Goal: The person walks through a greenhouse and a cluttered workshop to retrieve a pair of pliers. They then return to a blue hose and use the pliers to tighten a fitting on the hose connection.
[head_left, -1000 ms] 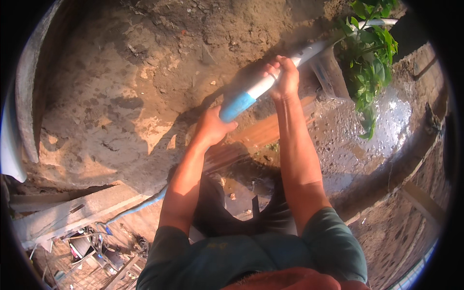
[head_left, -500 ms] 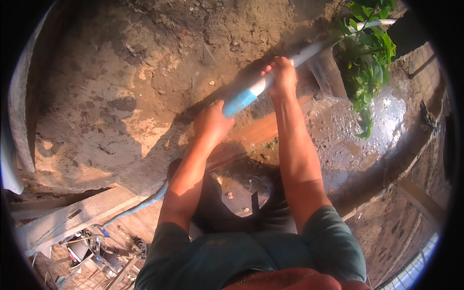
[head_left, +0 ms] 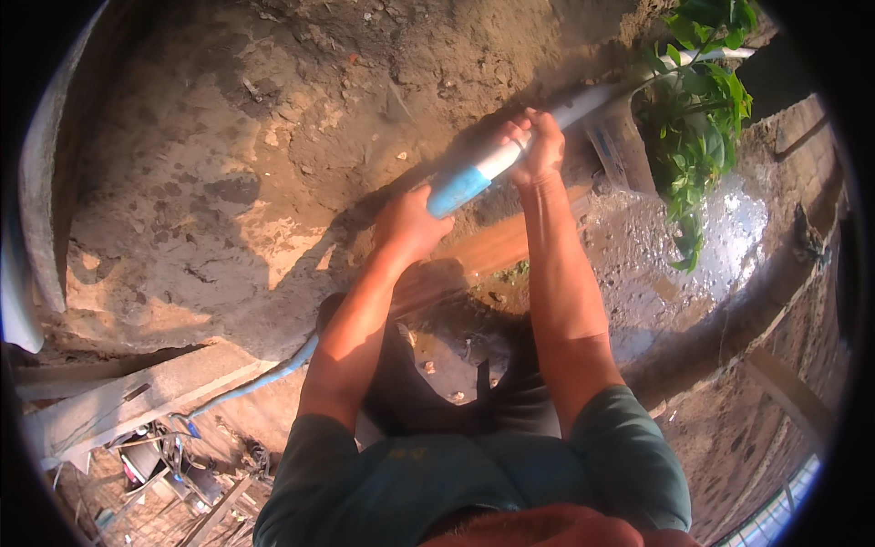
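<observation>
One pipe (head_left: pixel 499 162) is being held aslant, running from lower left to upper right over muddy ground (head_left: pixel 319 118). Two bare hands are being used on it. The blue end (head_left: pixel 458 190) is being gripped by the left hand (head_left: pixel 410 223), closed round it; the very tip is being covered, so its edge cannot be told. The white part is being held by the right hand (head_left: pixel 538 150), fingers curled round, higher up and just apart from the blue.

Being counted nearby: one reddish plank (head_left: pixel 497 248), one short board (head_left: pixel 624 150), one leafy plant (head_left: pixel 702 137), one wet patch (head_left: pixel 734 228), one blue hose (head_left: pixel 264 376), one pale beam (head_left: pixel 173 387).

Edges: the plank is being partly crossed by the right forearm. The pipe's upper length is being bordered by the board's top. The hose is being seen along the beam's near end, then is being hidden by the left forearm.

Room: the widest stretch is being offered above and left of the hands, bounded by a grey slab (head_left: pixel 50 173) at the left rim. On the upper right, space is being narrowed by board and leaves.
</observation>
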Motion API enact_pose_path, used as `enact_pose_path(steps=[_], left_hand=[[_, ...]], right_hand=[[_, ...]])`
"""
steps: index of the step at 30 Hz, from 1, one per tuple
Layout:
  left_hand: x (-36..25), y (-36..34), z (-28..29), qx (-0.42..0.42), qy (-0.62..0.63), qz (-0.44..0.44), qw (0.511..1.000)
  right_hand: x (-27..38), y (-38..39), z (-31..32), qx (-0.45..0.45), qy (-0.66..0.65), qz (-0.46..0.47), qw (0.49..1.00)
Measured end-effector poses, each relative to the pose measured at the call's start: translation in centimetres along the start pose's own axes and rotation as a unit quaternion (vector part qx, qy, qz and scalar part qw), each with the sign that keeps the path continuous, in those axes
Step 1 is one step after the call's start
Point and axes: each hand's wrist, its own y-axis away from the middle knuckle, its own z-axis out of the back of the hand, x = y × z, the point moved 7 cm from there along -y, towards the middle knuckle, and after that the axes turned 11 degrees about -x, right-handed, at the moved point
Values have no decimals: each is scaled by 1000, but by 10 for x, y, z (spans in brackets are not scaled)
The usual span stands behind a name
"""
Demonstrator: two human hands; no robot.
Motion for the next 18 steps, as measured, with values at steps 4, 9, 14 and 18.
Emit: enact_pose_path(steps=[4,9,14,18], left_hand=[[17,-14,-36,167,273,33,947],[7,-15,-36,197,317,26,927],[7,-11,-24,1,62,-38,997],[1,-8,-18,-39,-82,-17,996]], right_hand=[[2,2,-1,82,-77,-33,993],[5,5,0,16,0,9,1000],[6,-4,16,-95,74,51,991],[7,-6,24,-204,109,113,966]])
